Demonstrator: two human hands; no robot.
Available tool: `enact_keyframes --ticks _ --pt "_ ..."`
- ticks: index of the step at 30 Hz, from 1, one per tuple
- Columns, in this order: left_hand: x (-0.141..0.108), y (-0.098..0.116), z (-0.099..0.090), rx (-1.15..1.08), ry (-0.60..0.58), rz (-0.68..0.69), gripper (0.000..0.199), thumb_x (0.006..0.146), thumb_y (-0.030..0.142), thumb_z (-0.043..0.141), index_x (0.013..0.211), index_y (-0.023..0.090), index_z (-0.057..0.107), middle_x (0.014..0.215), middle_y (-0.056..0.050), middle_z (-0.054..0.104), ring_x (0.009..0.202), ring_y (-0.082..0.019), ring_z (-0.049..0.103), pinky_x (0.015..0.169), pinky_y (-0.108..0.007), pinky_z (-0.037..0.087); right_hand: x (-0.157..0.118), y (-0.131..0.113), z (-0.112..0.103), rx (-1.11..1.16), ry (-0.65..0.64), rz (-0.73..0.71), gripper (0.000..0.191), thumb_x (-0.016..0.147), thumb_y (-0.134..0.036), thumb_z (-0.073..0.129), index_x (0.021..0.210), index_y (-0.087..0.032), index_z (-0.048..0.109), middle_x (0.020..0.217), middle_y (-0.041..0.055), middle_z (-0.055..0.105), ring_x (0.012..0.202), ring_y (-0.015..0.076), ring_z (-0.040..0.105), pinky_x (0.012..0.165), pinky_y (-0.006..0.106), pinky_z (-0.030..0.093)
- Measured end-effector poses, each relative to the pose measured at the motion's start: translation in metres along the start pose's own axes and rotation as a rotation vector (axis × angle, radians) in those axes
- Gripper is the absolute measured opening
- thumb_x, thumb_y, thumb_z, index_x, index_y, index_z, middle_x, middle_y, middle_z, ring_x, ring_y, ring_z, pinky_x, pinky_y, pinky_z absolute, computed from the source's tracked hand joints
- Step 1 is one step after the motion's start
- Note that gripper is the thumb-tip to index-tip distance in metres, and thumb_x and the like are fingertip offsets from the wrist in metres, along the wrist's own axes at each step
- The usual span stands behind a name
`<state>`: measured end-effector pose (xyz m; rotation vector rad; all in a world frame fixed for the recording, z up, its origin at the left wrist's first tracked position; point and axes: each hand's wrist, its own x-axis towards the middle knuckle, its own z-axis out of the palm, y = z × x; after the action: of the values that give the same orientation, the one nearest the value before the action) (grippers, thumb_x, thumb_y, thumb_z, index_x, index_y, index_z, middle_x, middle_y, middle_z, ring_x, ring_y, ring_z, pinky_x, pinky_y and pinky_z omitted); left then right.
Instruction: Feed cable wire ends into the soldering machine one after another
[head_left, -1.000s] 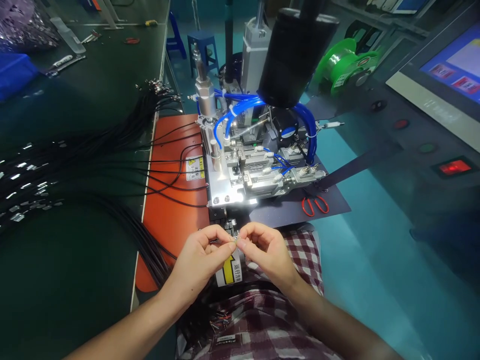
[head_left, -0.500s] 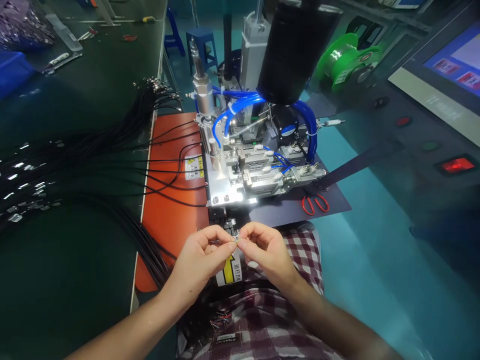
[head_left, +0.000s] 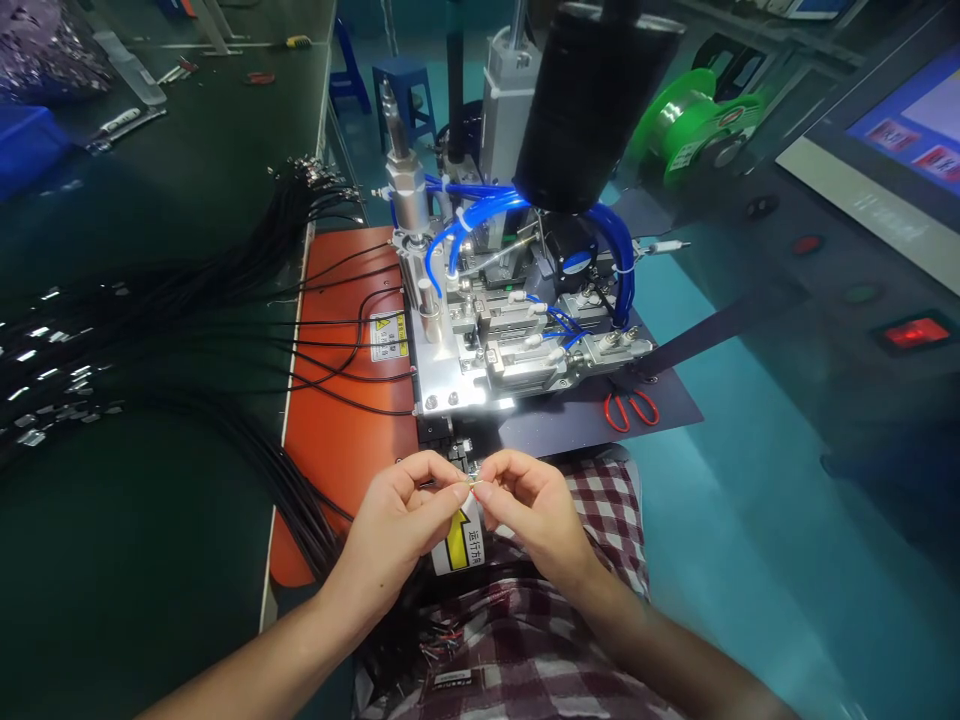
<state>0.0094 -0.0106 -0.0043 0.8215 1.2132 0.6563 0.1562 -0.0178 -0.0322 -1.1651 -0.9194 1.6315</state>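
Note:
My left hand (head_left: 405, 520) and my right hand (head_left: 538, 512) meet in front of the machine, fingertips almost touching. Both are closed in a pinch on thin wires (head_left: 474, 484), of which only short, pale ends show between the fingers. The rest of the wires is hidden by my left hand. Just beyond my fingertips is a small black and metal fixture (head_left: 461, 452). A white label (head_left: 471, 545) with a yellow arrow lies beneath my hands. Loose cable ends with coloured wires (head_left: 444, 640) rest at my lap, over a checked garment (head_left: 525, 650).
The metal machine (head_left: 517, 350) with blue air hoses stands ahead, several black cables leading into its left side over an orange plate (head_left: 337, 440). Black cable bundles (head_left: 225, 250) cover the left bench. Red-handled scissors (head_left: 631, 410) lie right of centre. A control panel (head_left: 847, 200) is at right.
Both hands hold nearly the same place. The fingertips have shifted very slightly on the wires, and the visible ends look a little different.

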Motion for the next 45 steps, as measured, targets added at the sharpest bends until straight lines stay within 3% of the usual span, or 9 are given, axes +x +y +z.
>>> enact_keyframes --ticks 9,15,21,28,33,35,39,45 --pt "-0.001 -0.001 0.001 0.033 0.012 0.010 0.020 0.080 0.035 0.060 0.075 0.016 0.055 0.044 0.010 0.027 0.042 -0.005 0.019 0.042 -0.022 0.012 -0.001 0.002 0.001 0.056 0.003 0.068 0.016 0.073 -0.028 0.068 0.070 -0.017 0.057 0.050 -0.0062 0.051 0.044 0.0088 0.047 0.047 0.022 0.037" --pt "-0.003 -0.001 0.001 -0.002 0.001 0.022 0.018 0.080 0.033 0.060 0.075 0.016 0.055 0.043 0.010 0.028 0.042 -0.005 0.020 0.042 -0.021 0.013 -0.001 -0.003 0.001 -0.008 -0.014 0.007 0.014 0.074 -0.027 0.067 0.072 -0.017 0.057 0.052 -0.0052 0.053 0.047 0.0096 0.049 0.050 0.023 0.040" --pt "-0.002 0.001 0.002 0.019 -0.005 0.012 0.019 0.080 0.032 0.060 0.074 0.015 0.054 0.043 0.010 0.028 0.042 -0.005 0.020 0.042 -0.021 0.013 0.001 -0.003 -0.002 0.019 -0.016 0.035 0.016 0.075 -0.031 0.066 0.074 -0.017 0.059 0.055 -0.0039 0.055 0.049 0.0099 0.051 0.049 0.022 0.042" --pt "-0.002 0.003 0.001 0.033 -0.004 -0.004 0.019 0.079 0.031 0.060 0.073 0.015 0.053 0.043 0.010 0.028 0.042 -0.005 0.021 0.041 -0.020 0.014 -0.001 -0.005 -0.003 -0.161 0.018 -0.068 0.010 0.078 -0.027 0.064 0.076 -0.018 0.061 0.062 -0.0014 0.056 0.051 0.0113 0.051 0.048 0.024 0.042" --pt "-0.003 0.001 0.002 0.054 -0.005 0.030 0.019 0.079 0.032 0.061 0.074 0.015 0.055 0.042 0.011 0.030 0.040 -0.004 0.024 0.040 -0.017 0.015 -0.004 -0.007 -0.002 -0.478 0.077 -0.321 0.012 0.081 -0.021 0.059 0.070 -0.018 0.058 0.070 0.0012 0.057 0.064 0.0139 0.052 0.061 0.028 0.041" --pt "-0.003 0.000 0.004 0.056 0.029 0.078 0.019 0.078 0.032 0.062 0.076 0.014 0.056 0.043 0.010 0.034 0.039 -0.003 0.026 0.039 -0.016 0.017 -0.003 -0.007 -0.001 -0.419 0.068 -0.244 0.013 0.082 -0.023 0.058 0.070 -0.018 0.056 0.067 0.0002 0.055 0.061 0.0133 0.051 0.059 0.027 0.041" --pt "-0.003 -0.004 0.008 0.051 0.065 0.205 0.014 0.078 0.028 0.063 0.080 0.015 0.060 0.052 0.007 0.047 0.041 -0.003 0.034 0.038 -0.014 0.023 0.000 -0.004 -0.001 -0.086 -0.040 0.038 0.019 0.082 -0.031 0.058 0.071 -0.017 0.052 0.053 -0.0051 0.048 0.046 0.0091 0.045 0.049 0.023 0.036" --pt "0.000 -0.008 0.003 0.128 0.018 0.301 0.009 0.080 0.024 0.060 0.079 0.016 0.062 0.067 0.003 0.055 0.050 -0.005 0.044 0.042 -0.015 0.031 0.001 0.000 -0.004 0.006 -0.088 0.066 0.022 0.081 -0.034 0.059 0.071 -0.016 0.051 0.049 -0.0070 0.045 0.044 0.0067 0.038 0.046 0.020 0.030"
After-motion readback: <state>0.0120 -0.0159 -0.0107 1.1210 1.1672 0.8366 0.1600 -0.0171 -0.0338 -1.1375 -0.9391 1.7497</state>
